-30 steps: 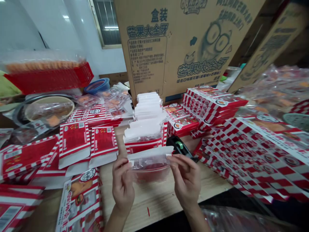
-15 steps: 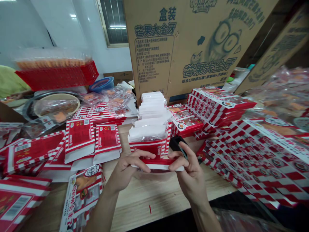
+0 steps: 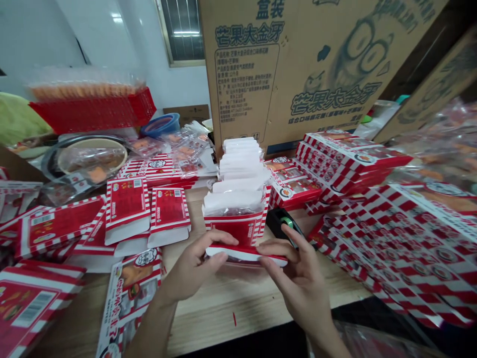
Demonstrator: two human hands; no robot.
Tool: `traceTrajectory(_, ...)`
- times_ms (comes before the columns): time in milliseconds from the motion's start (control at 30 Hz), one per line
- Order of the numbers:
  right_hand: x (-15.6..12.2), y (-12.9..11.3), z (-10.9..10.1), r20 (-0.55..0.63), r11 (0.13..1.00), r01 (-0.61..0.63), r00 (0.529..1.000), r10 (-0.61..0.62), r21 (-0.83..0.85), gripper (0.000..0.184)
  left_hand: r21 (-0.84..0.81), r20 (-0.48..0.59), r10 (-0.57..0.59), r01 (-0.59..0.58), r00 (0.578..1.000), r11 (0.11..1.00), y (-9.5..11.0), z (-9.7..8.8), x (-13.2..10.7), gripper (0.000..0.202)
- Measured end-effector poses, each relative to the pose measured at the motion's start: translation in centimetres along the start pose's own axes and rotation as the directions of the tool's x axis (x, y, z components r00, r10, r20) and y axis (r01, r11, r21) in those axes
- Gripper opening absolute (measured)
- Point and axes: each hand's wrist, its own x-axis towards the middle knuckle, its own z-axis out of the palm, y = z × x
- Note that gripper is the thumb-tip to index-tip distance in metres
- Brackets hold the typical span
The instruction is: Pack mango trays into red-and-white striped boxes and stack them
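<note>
Two grips clamped on striped packet (image 3: pixel 244 252): left hand (image 3: pixel 194 271) at one end; right hand (image 3: pixel 301 286) opposite.

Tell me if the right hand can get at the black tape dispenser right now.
Probably yes: the tape dispenser sits just beyond the right hand, nothing between them, though that hand pinches the red-and-white box.

Bare hands: two, the left hand (image 3: pixel 194 271) and the right hand (image 3: pixel 298 283).
Flat red-and-white striped paper packet (image 3: pixel 244 252) between them: one.
Brown printed cardboard cartons: two, the large centre carton (image 3: pixel 298 64) and the side carton (image 3: pixel 428 94).
Black tape dispenser with a green core (image 3: pixel 285 223): one.
Round blue plastic tub (image 3: pixel 160 124): one.
Red slatted plastic crate (image 3: pixel 93 112): one.
Round metal pan (image 3: pixel 89 154): one.
Striped pouches lying flat side by side: two, the outer pouch (image 3: pixel 126 209) and the inner pouch (image 3: pixel 169 214).
Upright white-topped pouches in a row (image 3: pixel 238 169) and stacked striped boxes (image 3: pixel 346 159): too many to count.
</note>
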Motion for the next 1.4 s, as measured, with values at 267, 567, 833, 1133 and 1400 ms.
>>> traceTrajectory(267, 0.3, 0.6, -2.6, 0.285, 0.962, 0.182, 0.951, -0.119, -0.206, 0.05, 0.033, 0.241, 0.066, -0.076, 0.968, 0.997, -0.9, -1.9, -0.4, 0.02)
traceTrajectory(567, 0.6, 0.6, -2.1, 0.242, 0.985, 0.061, 0.97, -0.02, -0.161, 0.043, 0.008, 0.102, 0.008, -0.009, 0.995, 1.0, -0.5, -1.6, -0.2, 0.022)
traceTrajectory(833, -1.1, 1.7, -0.8, 0.307, 0.988, -0.15, 0.939, 0.154, -0.039, 0.054, 0.043, 0.22, -0.062, 0.054, 0.973, 0.998, -0.7, -0.6, -1.7, 0.027)
traceTrajectory(1133, -3.0, 2.0, -0.9, 0.209, 0.94, -0.341, 0.919, 0.335, -0.005, 0.036, -0.219, -0.377, -0.015, -0.073, 0.926, 0.973, -4.1, 4.2, -6.8, 0.031)
traceTrajectory(1400, -0.2, -2.0, -0.9, 0.256, 0.994, -0.101, 0.963, 0.089, 0.035, 0.04, 0.242, -0.482, 0.311, -0.216, 0.82, 0.946, -2.6, 4.7, -6.6, 0.016)
